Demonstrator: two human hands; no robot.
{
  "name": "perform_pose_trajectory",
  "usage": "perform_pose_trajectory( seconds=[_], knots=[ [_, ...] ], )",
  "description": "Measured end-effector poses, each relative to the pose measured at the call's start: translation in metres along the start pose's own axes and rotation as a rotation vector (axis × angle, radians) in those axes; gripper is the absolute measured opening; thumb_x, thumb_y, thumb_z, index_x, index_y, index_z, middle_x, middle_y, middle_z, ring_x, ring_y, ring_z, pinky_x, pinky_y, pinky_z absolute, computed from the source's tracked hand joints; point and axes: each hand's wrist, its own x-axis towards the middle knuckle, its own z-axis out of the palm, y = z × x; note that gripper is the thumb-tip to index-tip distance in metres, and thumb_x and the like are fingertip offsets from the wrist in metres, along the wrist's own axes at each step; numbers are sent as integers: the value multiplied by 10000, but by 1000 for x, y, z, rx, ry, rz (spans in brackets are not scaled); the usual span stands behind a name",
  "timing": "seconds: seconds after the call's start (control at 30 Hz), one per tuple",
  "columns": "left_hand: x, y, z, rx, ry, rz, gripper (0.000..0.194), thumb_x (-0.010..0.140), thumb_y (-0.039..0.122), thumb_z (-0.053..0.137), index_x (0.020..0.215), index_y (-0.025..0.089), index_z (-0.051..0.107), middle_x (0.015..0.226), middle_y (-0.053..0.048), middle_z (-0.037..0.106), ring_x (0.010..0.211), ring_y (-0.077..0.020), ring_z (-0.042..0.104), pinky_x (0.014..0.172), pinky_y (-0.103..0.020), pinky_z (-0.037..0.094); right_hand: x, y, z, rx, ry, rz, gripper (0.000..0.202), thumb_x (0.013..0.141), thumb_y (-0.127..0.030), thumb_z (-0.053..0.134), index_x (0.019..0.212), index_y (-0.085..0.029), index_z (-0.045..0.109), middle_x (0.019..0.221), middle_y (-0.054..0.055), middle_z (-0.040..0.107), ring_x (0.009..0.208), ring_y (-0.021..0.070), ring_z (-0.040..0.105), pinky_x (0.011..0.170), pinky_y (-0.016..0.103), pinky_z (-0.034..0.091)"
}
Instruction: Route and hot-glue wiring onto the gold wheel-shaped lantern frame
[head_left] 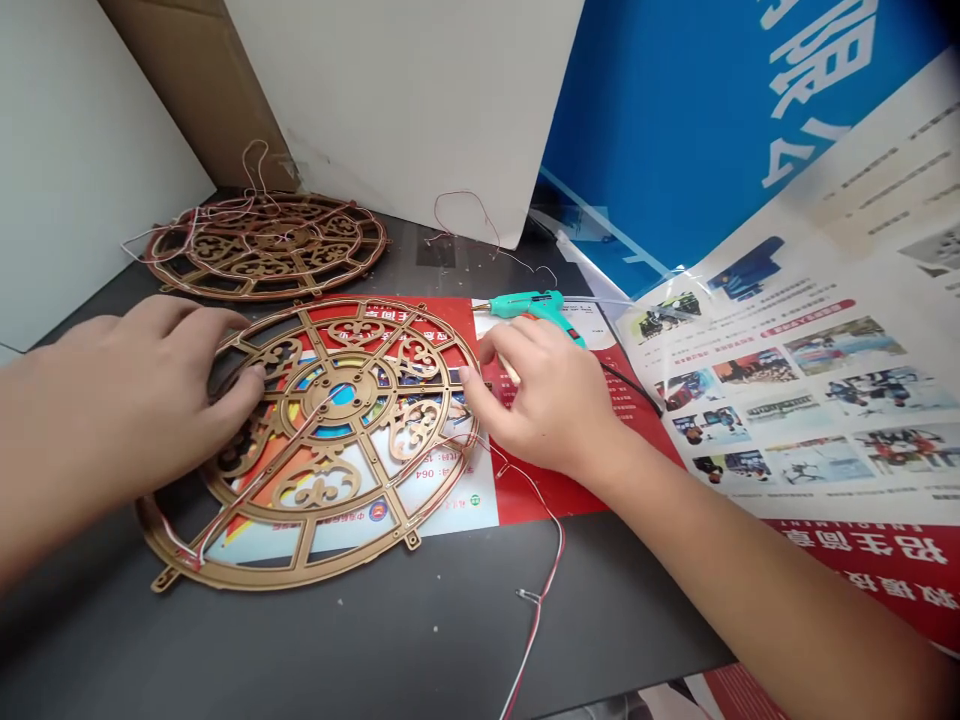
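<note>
A round gold openwork frame (361, 388) with spokes and scroll ornaments lies before me. My left hand (169, 375) grips its left rim, thumb on top and fingers over the far side. At the right rim, my right hand (551, 395) has its thumb and curled index finger about the edge; its other fingers are partly hidden. A thin red and white wire (561, 540) runs along a spoke and the rim, then trails off the right side toward the near table edge. Small light bulbs (529, 596) sit on this wire.
A teal glue gun (529, 303) lies just beyond my right hand. Behind on the left is a second wired round frame (262, 245). Printed sheets (540, 500) lie beneath and to the right. White panels (420, 100) and a blue banner (675, 120) stand behind.
</note>
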Motion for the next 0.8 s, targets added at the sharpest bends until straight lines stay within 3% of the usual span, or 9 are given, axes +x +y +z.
perform_pose_trajectory(
  seconds=[0.1, 0.2, 0.33, 0.4, 0.47, 0.53, 0.6, 0.7, 0.8],
  knots=[
    [13, -13, 0, 87, -88, 8, 909, 1229, 842, 307, 1727, 178, 675, 1634, -217, 743, 1381, -431, 726, 1150, -559, 559, 1, -13, -19, -249, -214, 186, 375, 1172, -579, 660, 1114, -227, 774, 1184, 189, 848, 1261, 455, 778, 923, 508, 580],
    [21, -18, -2, 137, -139, 12, 998, 1203, 880, 262, 1714, 133, 682, 1592, -254, 763, 1261, -430, 749, 1028, -540, 562, 4, -22, -36, -356, -409, 284, 438, 1223, -565, 655, 1256, -177, 856, 1410, 250, 869, 1444, 532, 778, 1098, 617, 653],
    [24, -7, -8, 174, -72, 38, 1065, 1196, 885, 172, 1769, 103, 613, 1513, -226, 748, 1321, -432, 739, 1150, -562, 588, 7, -25, -48, -379, -521, 333, 479, 1283, -584, 616, 1341, -203, 899, 1647, 242, 826, 1529, 543, 768, 1182, 661, 653],
    [25, 1, -13, 165, -46, 72, 1036, 1218, 848, 127, 1816, 128, 570, 1600, -210, 712, 1457, -425, 705, 1275, -568, 572, 8, -23, -50, -371, -527, 329, 479, 1323, -561, 565, 1248, -222, 896, 1601, 228, 831, 1514, 520, 772, 1152, 636, 643],
    [28, 5, -18, 149, -56, 74, 1020, 1215, 828, 123, 1795, 134, 595, 1661, -209, 691, 1506, -421, 687, 1337, -582, 562, 8, -22, -53, -352, -521, 276, 458, 1342, -435, 532, 1075, -224, 838, 1493, 210, 832, 1430, 452, 792, 1077, 559, 618],
    [31, 4, -19, 135, -88, 32, 1028, 1183, 834, 168, 1737, 113, 647, 1641, -230, 710, 1444, -436, 712, 1308, -614, 590, 8, -22, -56, -278, -558, 204, 425, 1303, -304, 573, 912, -232, 722, 1311, 160, 829, 1231, 350, 799, 953, 471, 568],
    [33, -3, -17, 114, -118, -30, 1029, 1155, 836, 215, 1692, 93, 682, 1598, -248, 740, 1382, -448, 736, 1242, -622, 624, 6, -25, -59, -167, -644, 182, 416, 1232, -267, 667, 821, -249, 602, 1081, 91, 798, 983, 264, 734, 817, 425, 494],
    [34, -16, -12, 58, -164, -104, 980, 1122, 823, 319, 1623, 93, 739, 1451, -226, 812, 1297, -435, 773, 1136, -576, 657, 3, -31, -61, -81, -772, 228, 403, 1146, -297, 779, 812, -263, 557, 909, 37, 759, 810, 222, 623, 708, 417, 403],
    [34, -25, -9, -34, -200, -125, 840, 1136, 792, 486, 1572, 140, 788, 1335, -166, 860, 1214, -384, 806, 1106, -547, 674, 1, -36, -57, -83, -843, 265, 328, 1151, -260, 765, 867, -259, 600, 964, 42, 799, 843, 224, 630, 703, 403, 379]
  ],
)
